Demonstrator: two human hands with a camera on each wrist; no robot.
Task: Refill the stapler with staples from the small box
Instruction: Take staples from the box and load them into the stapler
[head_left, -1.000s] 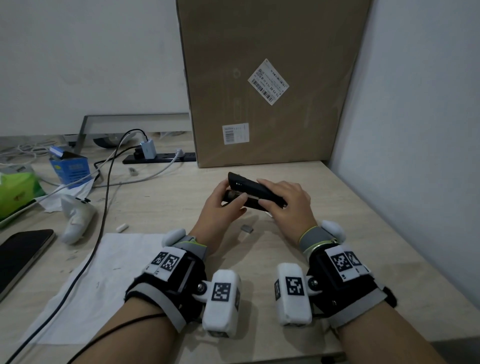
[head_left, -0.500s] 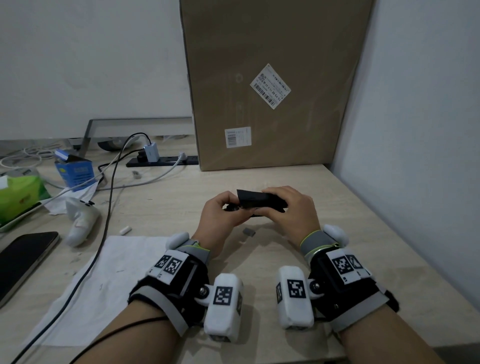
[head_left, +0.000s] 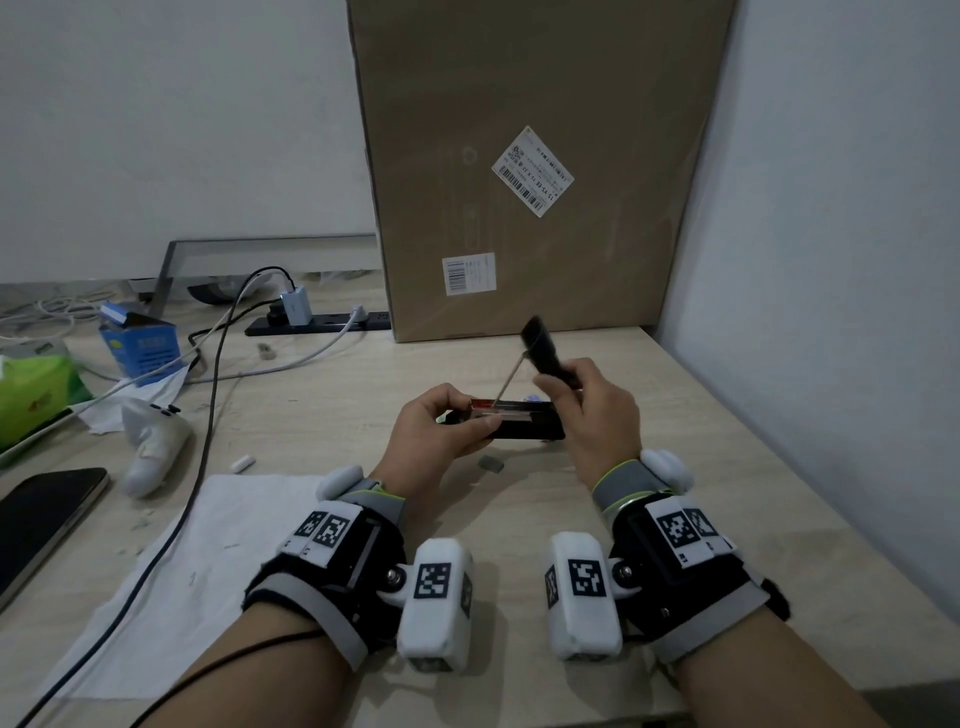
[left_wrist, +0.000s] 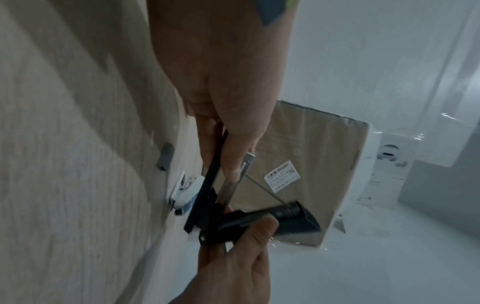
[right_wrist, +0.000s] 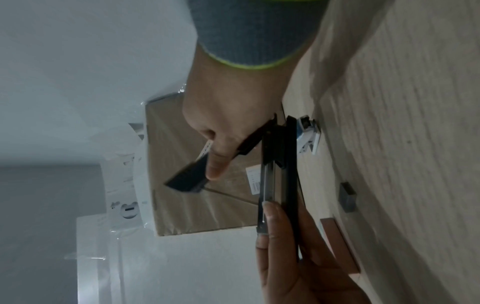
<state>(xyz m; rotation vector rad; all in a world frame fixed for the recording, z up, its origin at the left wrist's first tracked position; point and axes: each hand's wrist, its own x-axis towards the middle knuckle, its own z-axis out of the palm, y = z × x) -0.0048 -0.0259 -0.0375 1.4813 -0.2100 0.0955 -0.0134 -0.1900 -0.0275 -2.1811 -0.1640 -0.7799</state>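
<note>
The black stapler (head_left: 524, 428) is held just above the desk and stands hinged open. My left hand (head_left: 470, 413) grips its base and metal magazine (right_wrist: 267, 185) at the left end, thumb (left_wrist: 233, 160) on the channel. My right hand (head_left: 566, 379) pinches the black top cover (head_left: 540, 345), which is tilted up and back. A thin spring rod (head_left: 511, 379) runs from the cover down to the magazine. A short grey strip of staples (head_left: 491, 463) lies on the desk under the stapler. A small white-and-blue box (left_wrist: 185, 191) sits on the desk just behind the stapler.
A big cardboard box (head_left: 530, 171) leans on the wall behind. On the left are a blue carton (head_left: 140, 340), cables (head_left: 208, 415), a white controller (head_left: 156, 441), a phone (head_left: 36, 519) and a white paper sheet (head_left: 197, 582). A wall closes the right side.
The stapler was closed between both hands. Now my right hand has swung the top cover up and back, baring the magazine and spring rod. My left hand still holds the base.
</note>
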